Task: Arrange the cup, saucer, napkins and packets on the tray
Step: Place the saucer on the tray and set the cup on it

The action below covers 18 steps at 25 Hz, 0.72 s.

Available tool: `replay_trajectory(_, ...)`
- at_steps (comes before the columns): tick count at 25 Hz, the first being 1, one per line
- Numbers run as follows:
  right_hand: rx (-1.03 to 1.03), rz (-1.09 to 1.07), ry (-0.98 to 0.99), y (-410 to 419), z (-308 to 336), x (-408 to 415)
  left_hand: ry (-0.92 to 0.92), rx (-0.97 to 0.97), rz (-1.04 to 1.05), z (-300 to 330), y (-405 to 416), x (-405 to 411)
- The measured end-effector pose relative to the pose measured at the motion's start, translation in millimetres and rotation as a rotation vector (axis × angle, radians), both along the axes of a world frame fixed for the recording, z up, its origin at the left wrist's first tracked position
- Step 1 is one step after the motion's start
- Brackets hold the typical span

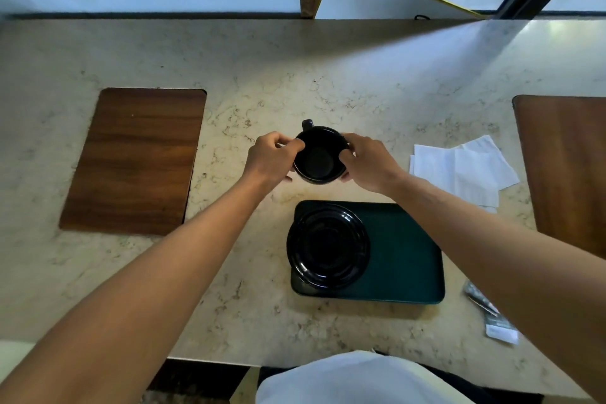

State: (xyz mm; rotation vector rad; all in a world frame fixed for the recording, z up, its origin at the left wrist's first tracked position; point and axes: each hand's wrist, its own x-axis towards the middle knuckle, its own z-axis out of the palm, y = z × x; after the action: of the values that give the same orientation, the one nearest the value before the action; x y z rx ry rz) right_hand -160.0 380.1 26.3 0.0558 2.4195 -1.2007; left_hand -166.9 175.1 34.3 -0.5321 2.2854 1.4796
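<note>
A black cup [319, 156] with its handle pointing away is held between both hands beyond the far edge of the tray. My left hand [272, 157] grips its left rim and my right hand [367, 162] grips its right rim. Nearer to me lies the dark green tray [403, 252], with a black saucer [328, 246] on its left end, overhanging the left edge slightly. White napkins [459, 170] lie on the counter to the right of the cup. Several packets [492, 318] lie to the right of the tray, partly hidden under my right forearm.
The counter is beige marble [295, 85]. A wooden inlay panel [134, 161] sits at the left and another [570, 167] at the right edge. A wall and a wooden post rise behind the counter. The counter's near edge runs just above my lap.
</note>
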Motion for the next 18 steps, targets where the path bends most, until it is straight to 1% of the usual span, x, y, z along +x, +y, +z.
replay_trajectory(3, 0.066, 0.092, 0.039, 8.7, 13.6, 13.5, -0.031, 0.105, -0.023, 12.9, -12.0, 20.9)
replay_trajectory(5, 0.105, 0.136, 0.039, 12.4, 20.6, 25.9, -0.023, 0.109, -0.060, 16.7, -19.3, 34.7)
replay_trajectory(8, 0.154, 0.192, 0.045, 12.8, 28.1, 46.3, 0.020, 0.081, -0.168, 16.1, -25.5, 55.9)
replay_trajectory(11, 0.177, 0.284, 0.033, 9.7, 31.1, 65.0, 0.022, 0.127, -0.254, 12.9, -26.7, 75.5)
replay_trajectory(15, 0.220, 0.382, 0.021, 6.1, 24.6, 83.5, 0.025, 0.039, -0.280, 4.8, -27.8, 97.1)
replay_trajectory(18, 0.214, 0.441, 0.028, 7.0, 18.7, 91.7, 0.008, -0.009, -0.286, -2.7, -29.2, 110.6)
